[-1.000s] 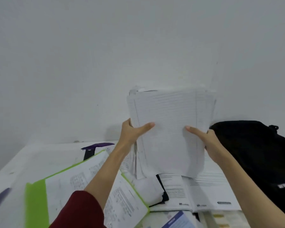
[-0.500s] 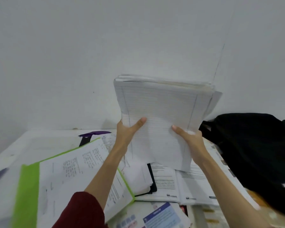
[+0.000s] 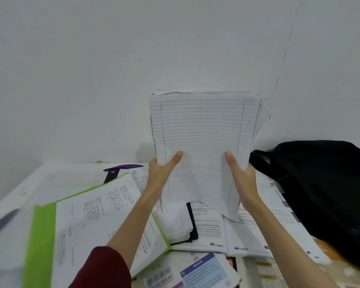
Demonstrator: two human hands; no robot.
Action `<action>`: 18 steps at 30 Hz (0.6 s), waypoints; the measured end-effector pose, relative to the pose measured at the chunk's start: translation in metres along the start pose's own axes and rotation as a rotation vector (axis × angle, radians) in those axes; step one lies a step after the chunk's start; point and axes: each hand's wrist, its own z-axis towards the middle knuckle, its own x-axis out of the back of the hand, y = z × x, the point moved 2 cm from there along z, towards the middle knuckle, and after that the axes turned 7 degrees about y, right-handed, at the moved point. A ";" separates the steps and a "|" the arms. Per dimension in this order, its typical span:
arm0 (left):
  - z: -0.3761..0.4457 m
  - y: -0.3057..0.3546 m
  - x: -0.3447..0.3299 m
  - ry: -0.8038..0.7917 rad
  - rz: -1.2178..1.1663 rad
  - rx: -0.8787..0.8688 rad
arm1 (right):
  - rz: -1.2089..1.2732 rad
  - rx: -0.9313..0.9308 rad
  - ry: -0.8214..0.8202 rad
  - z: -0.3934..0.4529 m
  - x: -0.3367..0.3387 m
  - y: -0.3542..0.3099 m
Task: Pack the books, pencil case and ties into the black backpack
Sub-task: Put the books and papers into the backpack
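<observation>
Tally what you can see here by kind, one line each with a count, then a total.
Stack of lined papers, held upright by both hands: 1
Black backpack: 1
Green-edged book, open: 1
Open printed workbook: 1
Blue-panelled booklet: 1
Purple tie: 1
Total: 6

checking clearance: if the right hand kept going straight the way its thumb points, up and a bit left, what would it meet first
The right hand already grips the lined paper stack, so that moves with it. Beyond the stack only the white wall shows in that line; how far behind it stands is unclear.
</observation>
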 end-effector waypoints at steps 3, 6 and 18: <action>0.002 -0.005 0.005 -0.095 0.028 0.081 | 0.016 0.011 -0.031 -0.005 0.002 0.005; -0.003 -0.005 0.001 -0.133 0.048 0.093 | -0.005 0.018 0.016 -0.006 -0.002 0.006; 0.001 0.053 0.035 0.028 0.237 0.073 | -0.174 0.101 -0.113 0.006 -0.025 -0.051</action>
